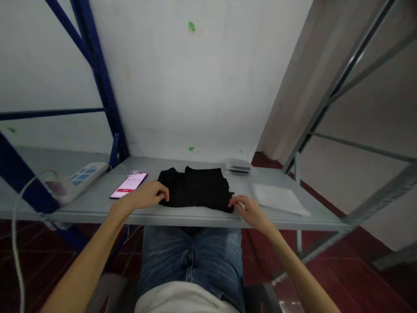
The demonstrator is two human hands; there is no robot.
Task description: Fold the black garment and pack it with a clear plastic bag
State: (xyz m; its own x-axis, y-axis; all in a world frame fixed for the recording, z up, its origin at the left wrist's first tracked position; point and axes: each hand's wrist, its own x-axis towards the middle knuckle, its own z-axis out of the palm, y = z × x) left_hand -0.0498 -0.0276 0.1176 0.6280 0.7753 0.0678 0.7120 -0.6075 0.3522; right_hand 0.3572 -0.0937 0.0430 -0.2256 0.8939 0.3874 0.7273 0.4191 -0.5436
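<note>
A folded black cloth garment [198, 187] lies on the grey table in front of me; its exact kind cannot be made out. At its left edge is my left hand [150, 194], fingers curled and closed on the fabric. My right hand [247, 210] pinches the lower right corner of the same garment between thumb and fingertips. The fabric lies mostly flat, with a looser, bunched part at the upper left.
Left of the garment, a phone [129, 185] with a lit screen rests on the table [195, 217]. A white power strip [84, 176] stands farther left. To the right are a stack of clear plastic packets [239, 166] and a white sheet or bag [280, 198]. Blue metal posts [109, 95] rise at the left.
</note>
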